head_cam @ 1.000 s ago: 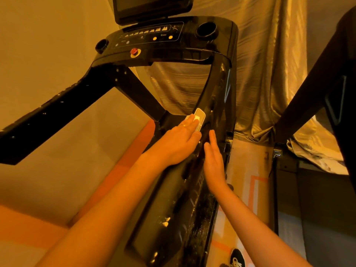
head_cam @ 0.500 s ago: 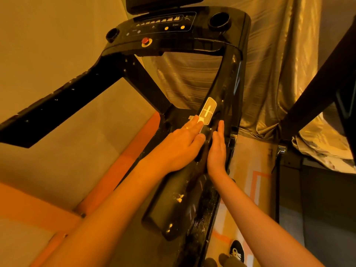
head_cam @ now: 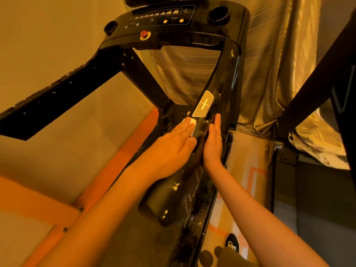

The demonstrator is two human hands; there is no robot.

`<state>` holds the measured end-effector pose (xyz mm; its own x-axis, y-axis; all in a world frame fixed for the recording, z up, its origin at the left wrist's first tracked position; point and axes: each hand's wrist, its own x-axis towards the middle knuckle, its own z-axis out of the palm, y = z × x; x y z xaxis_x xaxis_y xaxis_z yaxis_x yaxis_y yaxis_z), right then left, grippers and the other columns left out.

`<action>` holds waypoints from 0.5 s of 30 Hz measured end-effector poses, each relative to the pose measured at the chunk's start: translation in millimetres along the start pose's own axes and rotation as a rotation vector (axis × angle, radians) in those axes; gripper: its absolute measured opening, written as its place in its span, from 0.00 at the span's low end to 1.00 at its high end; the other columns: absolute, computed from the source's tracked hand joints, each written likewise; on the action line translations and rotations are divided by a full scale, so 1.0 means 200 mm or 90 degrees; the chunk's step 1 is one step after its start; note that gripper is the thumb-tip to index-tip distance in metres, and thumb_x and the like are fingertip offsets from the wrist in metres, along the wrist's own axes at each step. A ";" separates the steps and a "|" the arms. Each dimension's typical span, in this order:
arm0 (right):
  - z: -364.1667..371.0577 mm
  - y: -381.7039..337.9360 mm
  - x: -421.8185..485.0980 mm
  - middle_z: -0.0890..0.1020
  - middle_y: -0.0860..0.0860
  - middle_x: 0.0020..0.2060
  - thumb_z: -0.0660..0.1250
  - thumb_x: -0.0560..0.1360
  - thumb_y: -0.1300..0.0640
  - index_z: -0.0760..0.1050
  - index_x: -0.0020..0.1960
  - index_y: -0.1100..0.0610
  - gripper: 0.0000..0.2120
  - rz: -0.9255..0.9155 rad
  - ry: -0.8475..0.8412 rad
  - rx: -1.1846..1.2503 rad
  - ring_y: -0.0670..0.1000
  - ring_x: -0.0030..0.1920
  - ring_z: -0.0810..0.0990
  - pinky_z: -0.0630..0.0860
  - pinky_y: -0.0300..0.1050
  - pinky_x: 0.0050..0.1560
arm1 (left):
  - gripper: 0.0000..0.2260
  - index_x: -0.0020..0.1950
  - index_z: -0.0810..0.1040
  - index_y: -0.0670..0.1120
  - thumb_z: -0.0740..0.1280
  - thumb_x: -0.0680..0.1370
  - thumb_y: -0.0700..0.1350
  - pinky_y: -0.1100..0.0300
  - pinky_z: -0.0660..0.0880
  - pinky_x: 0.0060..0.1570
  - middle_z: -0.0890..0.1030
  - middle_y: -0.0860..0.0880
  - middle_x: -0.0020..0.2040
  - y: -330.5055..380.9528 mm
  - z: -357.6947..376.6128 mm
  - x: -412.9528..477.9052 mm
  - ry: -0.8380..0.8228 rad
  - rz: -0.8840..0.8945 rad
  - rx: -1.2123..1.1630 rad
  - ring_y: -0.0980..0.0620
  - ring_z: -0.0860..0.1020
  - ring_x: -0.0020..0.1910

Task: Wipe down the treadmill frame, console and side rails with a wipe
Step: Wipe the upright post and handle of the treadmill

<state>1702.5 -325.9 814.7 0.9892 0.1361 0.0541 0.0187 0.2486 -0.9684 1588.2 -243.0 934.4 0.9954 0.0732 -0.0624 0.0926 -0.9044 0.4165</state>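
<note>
Left hand [head_cam: 174,145] and right hand [head_cam: 212,143] lie flat, fingers straight

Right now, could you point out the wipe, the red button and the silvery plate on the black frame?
wipe [head_cam: 192,122]: head view, on its exposed white corner.
red button [head_cam: 143,33]: head view, on its round cap.
silvery plate [head_cam: 203,104]: head view, on its middle.

One wide-angle head camera looks forward and down, close over the glossy black treadmill handrail [head_cam: 163,203]; the black button console [head_cam: 200,31] lies at 12 o'clock.
</note>
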 end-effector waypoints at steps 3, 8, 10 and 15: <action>-0.01 -0.01 0.00 0.56 0.42 0.80 0.50 0.86 0.52 0.52 0.81 0.48 0.24 0.004 0.001 0.009 0.39 0.76 0.55 0.53 0.39 0.74 | 0.28 0.82 0.51 0.57 0.47 0.82 0.61 0.58 0.52 0.78 0.49 0.60 0.82 -0.02 0.00 -0.18 0.015 0.017 -0.029 0.63 0.49 0.79; 0.00 0.00 0.00 0.56 0.42 0.79 0.49 0.86 0.52 0.51 0.81 0.47 0.24 0.012 0.003 0.012 0.36 0.73 0.55 0.53 0.38 0.73 | 0.29 0.81 0.47 0.60 0.43 0.80 0.65 0.71 0.43 0.73 0.44 0.66 0.80 -0.05 0.02 -0.44 -0.013 0.033 -0.002 0.71 0.42 0.76; 0.00 0.00 0.00 0.56 0.41 0.79 0.50 0.86 0.52 0.52 0.81 0.47 0.24 0.006 0.010 0.016 0.38 0.75 0.55 0.53 0.42 0.76 | 0.28 0.81 0.47 0.59 0.44 0.81 0.64 0.70 0.43 0.75 0.44 0.65 0.80 -0.05 0.02 -0.39 -0.014 0.025 -0.002 0.72 0.41 0.76; 0.00 0.00 0.01 0.57 0.43 0.79 0.50 0.86 0.53 0.52 0.81 0.49 0.24 0.000 0.010 0.022 0.37 0.74 0.56 0.54 0.39 0.75 | 0.28 0.82 0.49 0.55 0.46 0.82 0.61 0.66 0.44 0.77 0.45 0.61 0.81 -0.04 0.03 -0.30 0.004 0.031 0.017 0.70 0.41 0.76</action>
<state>1703.4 -325.0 815.1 0.9913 0.1218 0.0495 0.0133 0.2811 -0.9596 1527.6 -243.1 929.7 0.9988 0.0310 -0.0373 0.0432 -0.9177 0.3949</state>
